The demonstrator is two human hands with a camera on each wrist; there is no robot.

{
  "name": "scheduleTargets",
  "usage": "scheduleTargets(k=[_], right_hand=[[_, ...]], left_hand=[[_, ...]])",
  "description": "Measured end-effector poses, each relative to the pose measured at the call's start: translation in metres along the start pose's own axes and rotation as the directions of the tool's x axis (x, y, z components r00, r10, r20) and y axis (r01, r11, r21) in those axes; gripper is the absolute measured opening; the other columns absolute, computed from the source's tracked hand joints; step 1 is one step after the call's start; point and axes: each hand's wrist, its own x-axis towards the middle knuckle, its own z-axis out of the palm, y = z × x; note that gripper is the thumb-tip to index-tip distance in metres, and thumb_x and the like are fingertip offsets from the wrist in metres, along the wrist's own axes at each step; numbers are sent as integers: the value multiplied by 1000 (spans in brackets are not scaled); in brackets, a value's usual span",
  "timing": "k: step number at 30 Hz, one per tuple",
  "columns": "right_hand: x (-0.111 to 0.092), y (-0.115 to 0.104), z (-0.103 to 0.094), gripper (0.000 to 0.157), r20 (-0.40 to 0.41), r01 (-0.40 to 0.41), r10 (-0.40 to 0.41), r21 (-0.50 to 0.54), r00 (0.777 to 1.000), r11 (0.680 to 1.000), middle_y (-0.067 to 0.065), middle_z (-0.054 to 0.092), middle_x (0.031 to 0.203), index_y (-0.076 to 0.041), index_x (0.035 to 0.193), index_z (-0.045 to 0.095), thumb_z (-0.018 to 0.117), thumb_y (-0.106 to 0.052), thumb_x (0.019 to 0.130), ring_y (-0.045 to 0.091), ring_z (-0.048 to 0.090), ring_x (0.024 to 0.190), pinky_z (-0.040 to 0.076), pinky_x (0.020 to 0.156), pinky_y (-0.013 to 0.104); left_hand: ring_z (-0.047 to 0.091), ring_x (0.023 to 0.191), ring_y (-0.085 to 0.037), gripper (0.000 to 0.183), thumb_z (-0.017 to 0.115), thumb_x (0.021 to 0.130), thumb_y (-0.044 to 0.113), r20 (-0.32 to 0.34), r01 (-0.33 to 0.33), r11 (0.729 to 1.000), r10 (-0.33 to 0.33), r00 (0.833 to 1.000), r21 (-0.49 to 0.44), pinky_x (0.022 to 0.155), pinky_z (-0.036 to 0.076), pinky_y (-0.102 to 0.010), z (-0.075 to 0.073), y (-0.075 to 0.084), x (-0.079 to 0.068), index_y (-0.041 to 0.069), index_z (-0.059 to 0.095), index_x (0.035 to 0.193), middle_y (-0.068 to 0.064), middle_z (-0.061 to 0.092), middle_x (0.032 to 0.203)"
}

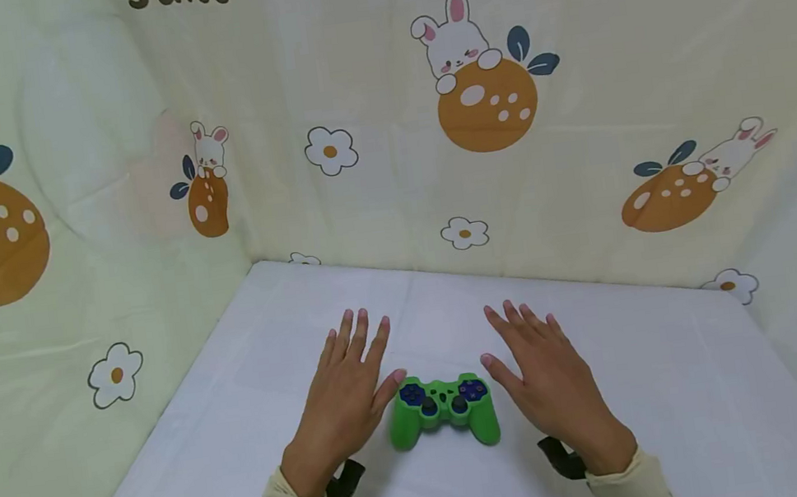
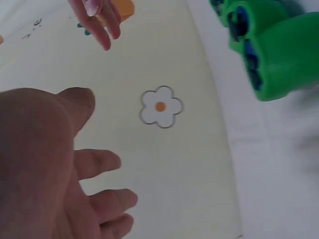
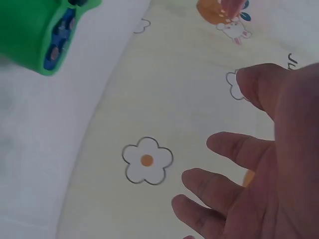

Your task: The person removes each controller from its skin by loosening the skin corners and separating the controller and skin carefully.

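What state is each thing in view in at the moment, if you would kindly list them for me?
Left hand: fingers extended, holding nothing.
Right hand: fingers extended, holding nothing.
Green game controller: face up on the white surface, grips toward the person, not held; whether it is switched on cannot be told.
White surface: lightly creased.
Printed backdrop: upright behind the white surface, slightly wrinkled.

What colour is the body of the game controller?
The game controller has a green body; the head view shows it best.
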Motion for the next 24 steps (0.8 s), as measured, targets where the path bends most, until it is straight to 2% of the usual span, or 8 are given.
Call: scheduleTargets(k=[10, 18, 24], right_hand=[[3, 4, 31, 74, 43, 8, -8, 6, 999, 1000, 18, 45, 166, -18, 164, 43, 72, -44, 100, 42, 43, 154, 24, 128, 66], [2, 11, 53, 77, 125, -21, 16, 39, 992, 999, 16, 47, 165, -22, 164, 43, 73, -48, 99, 37, 47, 152, 23, 130, 62], [2, 15, 61, 73, 168, -28, 11, 98, 986, 995, 15, 47, 165, -22, 162, 46, 73, -45, 99, 36, 48, 152, 23, 130, 60]], left_hand=[[31, 160, -41, 68, 59, 108, 46, -12, 21, 999, -22, 1000, -40, 127, 31, -59, 35, -7, -4, 9, 43, 163, -22, 43, 166], [44, 154, -41, 65, 65, 105, 43, 9, 46, 989, -45, 999, -141, 120, 41, -59, 65, -12, -8, 11, 48, 160, -21, 58, 154], [52, 146, -40, 60, 67, 105, 39, 23, 65, 972, -61, 998, -224, 115, 46, -58, 79, -13, -7, 12, 53, 156, -15, 65, 149]])
